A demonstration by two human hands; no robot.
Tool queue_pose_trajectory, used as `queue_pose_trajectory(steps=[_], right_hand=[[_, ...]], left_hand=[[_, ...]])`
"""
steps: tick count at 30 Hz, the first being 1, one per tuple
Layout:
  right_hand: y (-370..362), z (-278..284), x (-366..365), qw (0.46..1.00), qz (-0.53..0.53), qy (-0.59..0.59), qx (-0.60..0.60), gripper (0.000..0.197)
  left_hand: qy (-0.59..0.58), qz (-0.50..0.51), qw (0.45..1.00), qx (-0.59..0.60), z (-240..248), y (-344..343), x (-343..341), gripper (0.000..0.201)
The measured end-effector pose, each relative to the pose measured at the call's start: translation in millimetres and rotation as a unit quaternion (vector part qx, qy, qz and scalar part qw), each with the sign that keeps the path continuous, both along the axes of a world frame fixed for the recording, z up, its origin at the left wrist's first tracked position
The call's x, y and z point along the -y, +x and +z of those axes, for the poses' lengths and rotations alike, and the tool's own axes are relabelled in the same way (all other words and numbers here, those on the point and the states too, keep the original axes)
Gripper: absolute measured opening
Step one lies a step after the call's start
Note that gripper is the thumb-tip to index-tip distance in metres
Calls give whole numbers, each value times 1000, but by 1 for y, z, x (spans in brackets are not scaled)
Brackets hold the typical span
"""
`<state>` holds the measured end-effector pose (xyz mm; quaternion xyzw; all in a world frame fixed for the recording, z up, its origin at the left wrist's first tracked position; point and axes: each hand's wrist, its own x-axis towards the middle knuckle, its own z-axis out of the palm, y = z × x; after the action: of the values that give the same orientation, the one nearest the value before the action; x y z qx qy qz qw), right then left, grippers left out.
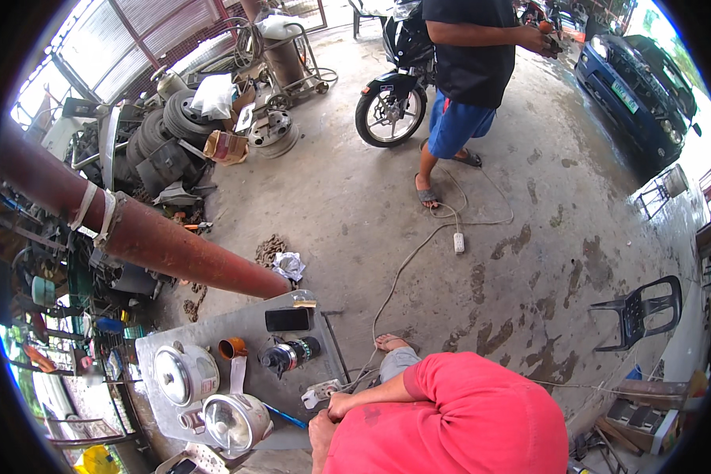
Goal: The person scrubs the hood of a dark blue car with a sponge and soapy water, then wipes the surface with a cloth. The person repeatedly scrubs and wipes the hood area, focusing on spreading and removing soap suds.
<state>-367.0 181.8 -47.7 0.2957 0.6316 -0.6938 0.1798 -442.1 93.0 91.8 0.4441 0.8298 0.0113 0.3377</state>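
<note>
My right hand (340, 405) is closed at the grey table's edge, beside a white power strip (321, 392) with cords. Just below it, my left hand (321, 432) is also closed; what either one holds, if anything, is hidden. A thin blue stick-like thing (284, 416) lies with one end near the left hand. Farther left on the table (156, 347) stand a white lidded pot (183, 375) and a white pot with a clear lid (235, 425). An orange-brown mug (231, 347), a dark bottle (291, 354) on its side and a black phone (287, 319) sit behind.
Another person (470, 71) stands near a motorcycle (391, 110). A cord runs across the floor to a white outlet box (459, 242). A red post (189, 245) slants behind the table. Tyres (186, 114), a black chair (644, 312) and a blue car (636, 95) are farther off.
</note>
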Motion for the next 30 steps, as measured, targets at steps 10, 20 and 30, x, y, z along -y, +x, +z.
queue_pose_trajectory(steps=[10,20,30], right_hand=[[29,-4,-19,977,51,-122,-165,59],[26,5,-18,959,104,-3,-262,67],[18,-10,-2,939,147,112,-290,53]], left_hand=[[124,178,974,58,-10,-19,17,37],[60,222,970,83,-35,-31,25,37],[78,236,961,118,-37,-21,24,31]])
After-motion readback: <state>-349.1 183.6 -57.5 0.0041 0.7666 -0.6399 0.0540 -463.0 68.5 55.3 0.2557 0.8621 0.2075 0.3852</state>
